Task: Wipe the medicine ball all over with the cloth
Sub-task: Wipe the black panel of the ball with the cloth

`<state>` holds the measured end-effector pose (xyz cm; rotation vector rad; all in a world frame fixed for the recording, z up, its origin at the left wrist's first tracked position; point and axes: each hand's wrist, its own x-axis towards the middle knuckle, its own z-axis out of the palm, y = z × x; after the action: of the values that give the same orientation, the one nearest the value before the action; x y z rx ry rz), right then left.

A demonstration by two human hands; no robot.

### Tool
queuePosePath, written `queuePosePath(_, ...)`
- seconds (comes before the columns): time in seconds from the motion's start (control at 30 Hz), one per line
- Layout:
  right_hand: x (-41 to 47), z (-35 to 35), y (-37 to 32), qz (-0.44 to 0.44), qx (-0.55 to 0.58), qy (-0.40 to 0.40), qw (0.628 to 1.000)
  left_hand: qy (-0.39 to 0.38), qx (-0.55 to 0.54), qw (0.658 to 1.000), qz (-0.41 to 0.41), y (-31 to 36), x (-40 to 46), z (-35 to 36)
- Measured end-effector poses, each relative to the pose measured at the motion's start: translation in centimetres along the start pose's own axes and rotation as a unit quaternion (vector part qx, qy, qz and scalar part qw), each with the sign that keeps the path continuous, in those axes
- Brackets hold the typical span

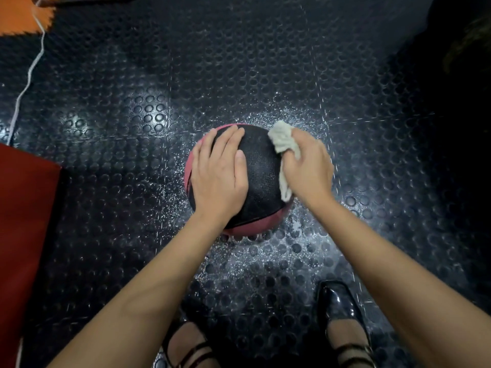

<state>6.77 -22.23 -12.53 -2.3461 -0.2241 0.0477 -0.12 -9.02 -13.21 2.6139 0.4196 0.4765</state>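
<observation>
Black studded rubber flooring (265,62), speckled with pale flecks, fills the head view, with a red mat (24,221) at the left edge and a white cord (29,73) trailing toward an orange tile (18,14). At the centre the medicine ball (261,179), black with pink panels, sits on the floor just ahead of two black shoes (338,306). Flat on its upper left side lies the left hand (218,176), fingers straight, steadying it. The right hand (308,168) grips a bunched whitish cloth (283,144), pressing it to the ball's right side. The ball looks heavy, firm and grainy; it will likely roll unless braced from above by a flat palm.
</observation>
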Motion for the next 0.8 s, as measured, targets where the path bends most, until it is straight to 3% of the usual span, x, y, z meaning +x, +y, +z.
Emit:
queuePosePath(0.07,1.0,0.0,-0.3,0.046,-0.002,0.009,0.999,0.007,0.003,1.0,-0.011,0.3,0.2,0.2)
queuePosePath(0.23,-3.1,0.8,-1.7,-0.135,-0.049,0.015,0.99,0.001,0.003,0.999,-0.044,-0.2,1.4,0.2)
queuePosePath(0.4,0.9,1.0,-0.2,0.061,0.038,0.024,0.997,0.007,0.023,0.998,-0.061,0.7,1.2,1.0)
queuePosePath(0.5,2.0,1.3,-0.2,0.064,0.039,0.015,0.997,-0.022,0.018,0.998,-0.055,0.5,1.9,0.7)
queuePosePath(0.6,4.7,1.1,0.6,0.089,0.057,-0.037,0.994,-0.044,0.027,0.998,0.025,0.2,1.9,0.5)
queuePosePath(0.7,6.2,0.7,0.1,0.104,0.067,-0.05,0.991,-0.024,0.041,0.999,0.008,1.0,1.9,1.0)
queuePosePath(0.8,2.3,0.8,-1.3,0.005,-0.03,0.002,1.0,-0.009,0.031,0.999,-0.017,0.7,2.2,0.9)
